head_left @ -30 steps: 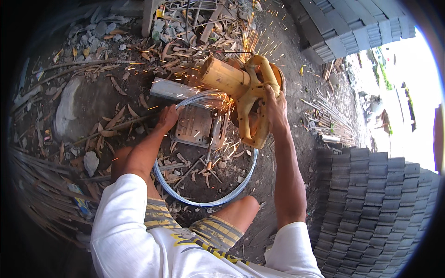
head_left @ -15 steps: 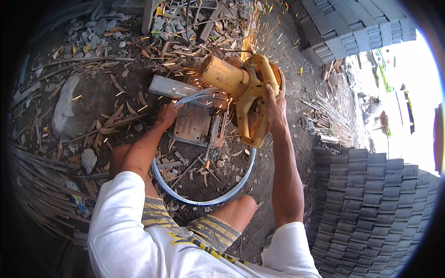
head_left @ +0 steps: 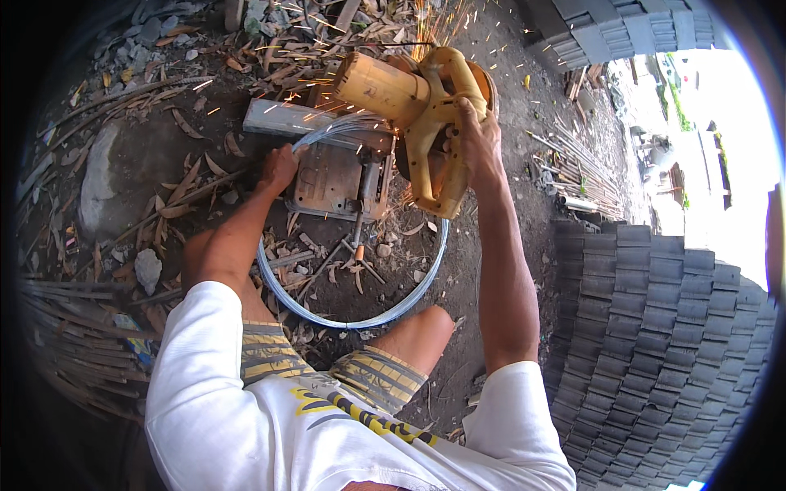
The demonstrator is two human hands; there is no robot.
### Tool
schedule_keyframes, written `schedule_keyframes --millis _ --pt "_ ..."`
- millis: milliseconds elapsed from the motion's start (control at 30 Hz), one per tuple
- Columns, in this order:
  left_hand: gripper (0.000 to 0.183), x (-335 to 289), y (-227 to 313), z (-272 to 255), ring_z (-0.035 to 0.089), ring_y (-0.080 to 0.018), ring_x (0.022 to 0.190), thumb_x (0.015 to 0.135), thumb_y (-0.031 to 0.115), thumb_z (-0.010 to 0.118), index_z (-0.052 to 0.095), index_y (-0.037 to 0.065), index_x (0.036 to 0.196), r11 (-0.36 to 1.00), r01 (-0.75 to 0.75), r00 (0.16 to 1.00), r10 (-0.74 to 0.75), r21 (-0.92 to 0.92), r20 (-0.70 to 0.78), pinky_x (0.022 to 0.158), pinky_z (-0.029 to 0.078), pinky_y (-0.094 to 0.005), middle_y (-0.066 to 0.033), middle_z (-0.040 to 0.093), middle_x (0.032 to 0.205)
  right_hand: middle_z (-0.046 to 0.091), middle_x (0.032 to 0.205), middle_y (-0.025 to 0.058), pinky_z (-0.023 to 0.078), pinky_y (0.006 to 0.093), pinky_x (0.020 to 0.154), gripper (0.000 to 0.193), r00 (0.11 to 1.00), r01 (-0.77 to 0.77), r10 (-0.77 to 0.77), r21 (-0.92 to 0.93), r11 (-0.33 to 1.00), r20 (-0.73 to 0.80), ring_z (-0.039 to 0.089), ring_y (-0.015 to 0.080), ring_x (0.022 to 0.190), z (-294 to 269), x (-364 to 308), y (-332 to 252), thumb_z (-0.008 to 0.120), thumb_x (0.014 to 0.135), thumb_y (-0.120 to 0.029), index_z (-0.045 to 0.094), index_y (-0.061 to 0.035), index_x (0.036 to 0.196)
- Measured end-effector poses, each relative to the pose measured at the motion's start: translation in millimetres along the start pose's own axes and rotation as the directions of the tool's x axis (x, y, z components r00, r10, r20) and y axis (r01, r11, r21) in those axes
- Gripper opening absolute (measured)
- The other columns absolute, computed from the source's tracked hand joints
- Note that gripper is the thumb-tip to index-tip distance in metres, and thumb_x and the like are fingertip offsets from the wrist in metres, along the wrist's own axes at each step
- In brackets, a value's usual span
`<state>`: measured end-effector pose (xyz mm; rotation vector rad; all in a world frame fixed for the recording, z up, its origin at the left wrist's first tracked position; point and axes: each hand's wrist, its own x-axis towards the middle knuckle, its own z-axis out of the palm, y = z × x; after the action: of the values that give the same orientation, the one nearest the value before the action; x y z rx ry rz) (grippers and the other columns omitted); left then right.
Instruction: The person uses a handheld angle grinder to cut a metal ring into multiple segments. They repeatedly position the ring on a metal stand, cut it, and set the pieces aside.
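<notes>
Hands first, pls: what's each one got?

L hand (head_left: 280,168) is curled tight round a bundle of strands in the wire coil (head_left: 347,324); R hand (head_left: 481,147) wraps the handle of the yellow cut-off saw (head_left: 434,114). Trigger finger: can't tell.

And the coil, exactly?

Top strands run from L hand over the base plate (head_left: 326,184) to the saw's near side, left of R hand. Rest of the loop drops toward the body, btwn the forearms.

Tips for cutting it?

Imo: strands bunched & firmly held, L fingers well clear of the disc, R arm steady w/ light, even pressure, no twisting. Gloves would help; both hands are bare.

What else is around?

Metal bar (head_left: 282,117) just beyond L hand; dry leaves (head_left: 187,182) left of it; stacked blocks (head_left: 647,327) right of R arm.

Anything in the way?

Clamp screw (head_left: 369,182) sits btwn the hands, inside the loop, so wire could snag. Saw body hides most of the cut. Sparks (head_left: 438,29) fly beyond R hand: fire risk w/ leaf litter, prob.
</notes>
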<state>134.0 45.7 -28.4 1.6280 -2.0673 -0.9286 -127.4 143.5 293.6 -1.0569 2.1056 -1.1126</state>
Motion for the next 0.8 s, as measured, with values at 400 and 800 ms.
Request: schedule_keyframes --millis 400,800 --pt "0.058 -2 3 -4 0.063 -0.0512 0.099 0.1 0.054 0.048 0.065 -0.001 0.106 0.998 0.05 0.996 -0.053 0.035 0.065 0.082 0.05 -0.0576 -0.0304 0.068 0.101 0.065 0.086 0.01 0.053 0.0315 0.054 0.047 0.998 0.059 -0.059 0.012 0.998 -0.022 0.062 0.0152 0.065 4 1 -2 0.061 0.099 -0.039 0.055 0.0027 0.122" --pt "0.061 -6 11 -18 0.065 -0.0474 0.101 0.1 0.057 0.047 0.067 0.0 0.107 0.995 0.089 0.99 -0.085 -0.034 0.116 0.085 0.051 -0.0542 -0.0286 0.069 0.103 0.06 0.077 0.0038 0.051 0.028 0.05 0.046 1.0 -0.001 0.0 0.039 0.999 0.013 0.058 0.0121 0.059 6 -2 -5 0.064 0.097 -0.047 0.054 -0.0083 0.119"
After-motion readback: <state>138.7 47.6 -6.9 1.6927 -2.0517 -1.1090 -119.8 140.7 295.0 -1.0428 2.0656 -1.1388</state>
